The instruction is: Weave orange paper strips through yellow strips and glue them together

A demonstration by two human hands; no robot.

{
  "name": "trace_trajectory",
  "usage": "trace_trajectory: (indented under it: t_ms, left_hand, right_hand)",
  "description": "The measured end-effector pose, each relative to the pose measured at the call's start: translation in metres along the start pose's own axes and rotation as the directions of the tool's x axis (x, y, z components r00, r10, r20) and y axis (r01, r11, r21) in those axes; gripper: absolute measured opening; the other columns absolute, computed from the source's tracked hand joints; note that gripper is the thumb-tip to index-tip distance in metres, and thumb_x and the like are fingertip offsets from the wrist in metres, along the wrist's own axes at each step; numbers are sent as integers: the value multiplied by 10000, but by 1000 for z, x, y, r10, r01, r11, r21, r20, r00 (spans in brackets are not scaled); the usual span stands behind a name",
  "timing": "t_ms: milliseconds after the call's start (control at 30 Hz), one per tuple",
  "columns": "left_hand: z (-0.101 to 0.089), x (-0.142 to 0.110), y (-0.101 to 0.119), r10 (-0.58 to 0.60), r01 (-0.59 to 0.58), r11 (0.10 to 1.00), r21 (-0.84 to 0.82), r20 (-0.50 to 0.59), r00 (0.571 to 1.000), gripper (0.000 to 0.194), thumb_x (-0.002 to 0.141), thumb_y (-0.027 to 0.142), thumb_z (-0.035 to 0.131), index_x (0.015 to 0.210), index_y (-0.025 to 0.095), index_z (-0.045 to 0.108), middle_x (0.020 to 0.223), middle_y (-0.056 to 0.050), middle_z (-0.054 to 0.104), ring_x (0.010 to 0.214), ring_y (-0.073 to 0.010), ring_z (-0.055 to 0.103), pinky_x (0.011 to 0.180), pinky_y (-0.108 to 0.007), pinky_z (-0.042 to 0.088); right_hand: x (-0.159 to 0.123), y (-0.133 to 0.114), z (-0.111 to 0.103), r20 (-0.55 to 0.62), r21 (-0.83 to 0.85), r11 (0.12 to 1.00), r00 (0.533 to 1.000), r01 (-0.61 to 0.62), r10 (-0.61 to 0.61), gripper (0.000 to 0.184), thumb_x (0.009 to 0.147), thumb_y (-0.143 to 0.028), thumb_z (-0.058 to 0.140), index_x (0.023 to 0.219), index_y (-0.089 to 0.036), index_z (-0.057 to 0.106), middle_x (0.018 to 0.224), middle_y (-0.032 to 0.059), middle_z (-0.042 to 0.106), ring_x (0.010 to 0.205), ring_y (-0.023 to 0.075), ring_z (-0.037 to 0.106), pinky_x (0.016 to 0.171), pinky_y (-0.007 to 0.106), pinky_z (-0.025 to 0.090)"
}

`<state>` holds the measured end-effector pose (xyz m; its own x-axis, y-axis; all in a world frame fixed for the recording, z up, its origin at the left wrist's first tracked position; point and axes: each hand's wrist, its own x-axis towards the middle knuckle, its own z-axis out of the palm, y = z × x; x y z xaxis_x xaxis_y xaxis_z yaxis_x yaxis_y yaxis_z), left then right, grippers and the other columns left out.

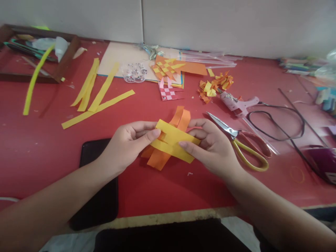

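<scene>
Bare forearms are stretched in from both lower corners over a red table. At its far left, small tools and bits are kept in a wooden tray. Nearer, a black tablet is partly covered by the left forearm; scissors are laid just beside the right hand, within easy reach.

The left hand is closed to a pinch, its thumb pressed on the left end of the woven paper and its fingers mostly hidden behind. By the right hand the other end is pinched likewise, the fingers loosely curled. The piece is held between the two, at the middle of the near table; whether its underside is rested on the surface cannot be told.

Yellow bands are crossed by orange strips, which are looped at the far side and left loose at the near one. Both ends seem best gripped lightly, so that no crease is made, while the bands are squared and drawn snug bit by bit. By the left thumb, a small gap is left with orange showing; it should be evened without tugging, as thin paper could be torn.
</scene>
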<state>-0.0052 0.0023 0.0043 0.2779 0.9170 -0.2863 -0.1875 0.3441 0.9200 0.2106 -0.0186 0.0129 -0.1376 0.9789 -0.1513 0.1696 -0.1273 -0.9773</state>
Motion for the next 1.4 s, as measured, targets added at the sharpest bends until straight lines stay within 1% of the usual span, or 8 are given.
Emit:
trace_trajectory:
  t_ms: [133, 467, 733, 900, 1167, 1267, 1333, 1400]
  left_hand:
    - [1, 0, 1, 4, -4, 1000, 1, 51, 999, 251, 874, 405, 693, 1055, 244, 760, 1052, -46, 770, 954, -204, 729, 851, -282, 599]
    - [0, -1, 1, 27, -33, 991, 127, 47, 999, 235, 858, 377, 718, 1058, 260, 761, 1020, -13, 780, 937, -164, 734, 816, -195, 589]
    - [1, -1, 1, -1, -1, 996, 89, 19, 1000, 274, 864, 412, 701, 1059, 227, 755, 1046, -43, 773, 909, -192, 733, 832, -265, 594]
    - [4, -2, 5, -45, 45, 999, -13, 45, 998, 363, 900, 503, 616, 1046, 200, 751, 1025, -85, 771, 954, -261, 727, 819, -356, 605]
    - [1, -1, 0, -1, 4, 996, 93, -29, 1000, 252, 811, 394, 757, 987, 215, 761, 1023, -54, 775, 965, -221, 720, 885, -317, 577]
    - [1, -1, 3, 5, 1, 985, 173, -34, 999, 252, 828, 396, 737, 996, 210, 761, 1006, -51, 778, 935, -208, 725, 848, -287, 581]
    - [2, -2, 5, -17, 17, 972, 236, -5, 1000, 250, 835, 401, 725, 988, 207, 762, 968, -46, 783, 896, -203, 733, 792, -262, 584]
    - [4, -4, 7, -60, 36, 951, 307, 68, 996, 230, 849, 399, 703, 955, 203, 762, 913, -41, 786, 851, -200, 740, 722, -240, 580]
  right_hand:
    - [-1, 0, -2, 22, -8, 1000, 1000, 7, -7, 388, 808, -344, 732, 1075, -230, 475, 761, -24, 636, 550, 99, 609, 475, 202, 480]
    - [0, 0, 0, 12, -80, 997, 1000, 19, -18, 359, 818, -342, 724, 1071, -227, 496, 796, -13, 652, 543, 87, 586, 472, 203, 469]
    - [-2, -2, -1, 10, -87, 996, 1000, -1, 2, 388, 809, -372, 729, 1083, -218, 502, 877, 21, 696, 584, 104, 627, 476, 209, 490]
    - [1, -1, 0, -30, -56, 998, 999, -15, 13, 425, 784, -401, 749, 1078, -219, 501, 886, 33, 719, 634, 137, 674, 504, 231, 531]
    - [2, -1, 0, -25, -47, 998, 999, -32, 30, 442, 785, -407, 748, 1094, -220, 493, 867, 26, 706, 618, 141, 661, 498, 249, 512]
    - [2, 2, 0, -125, -121, 991, 989, 65, -80, 359, 786, -389, 746, 998, -230, 503, 878, 27, 646, 717, 156, 636, 586, 288, 525]
    - [2, 4, -1, -266, -239, 949, 926, 207, -269, 299, 792, -346, 745, 925, -243, 497, 891, 28, 582, 791, 167, 595, 683, 325, 518]
    - [1, 3, -4, -292, -396, 864, 849, 313, -441, 211, 832, -312, 708, 871, -252, 509, 874, 30, 552, 821, 182, 563, 750, 358, 492]
